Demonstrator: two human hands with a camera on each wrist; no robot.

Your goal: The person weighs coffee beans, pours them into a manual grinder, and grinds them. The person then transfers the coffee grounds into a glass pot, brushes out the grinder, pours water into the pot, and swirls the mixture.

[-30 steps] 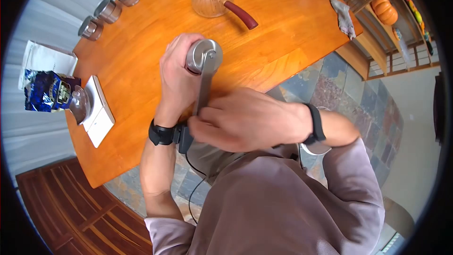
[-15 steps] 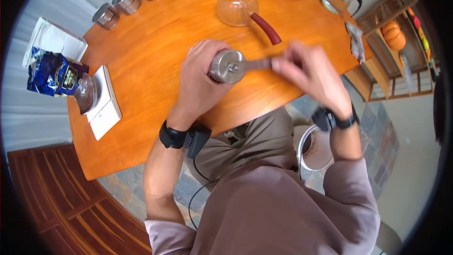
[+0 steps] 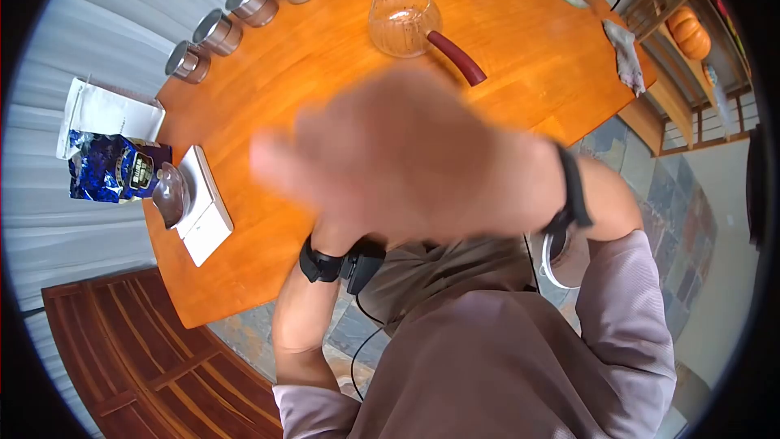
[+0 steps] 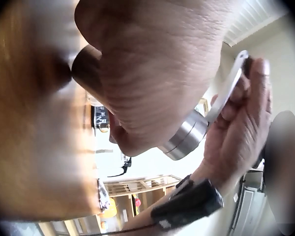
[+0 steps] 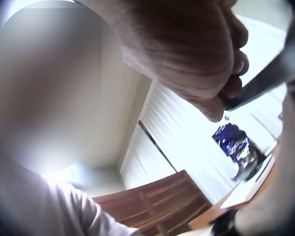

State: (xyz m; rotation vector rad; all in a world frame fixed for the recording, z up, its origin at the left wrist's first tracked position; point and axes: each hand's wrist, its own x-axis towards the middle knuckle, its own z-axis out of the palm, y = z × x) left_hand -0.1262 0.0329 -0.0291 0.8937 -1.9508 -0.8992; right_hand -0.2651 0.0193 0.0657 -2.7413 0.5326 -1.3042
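"Where's the hand-crank grinder (image 4: 187, 136)?"

"Near side of the wooden table (image 3: 244, 276), gripped in the left hand (image 4: 157, 59), fingers curled round its body."

"And the right hand (image 4: 238, 130)?"

"Fingers clamped on the knob end of the crank arm (image 4: 227, 93)."

"What's around them?"

"The red-handled glass pot (image 3: 405, 23) on the far side, metal cups (image 3: 252, 4) at far left, and a blue bag (image 3: 110, 171) nearer, on the left."
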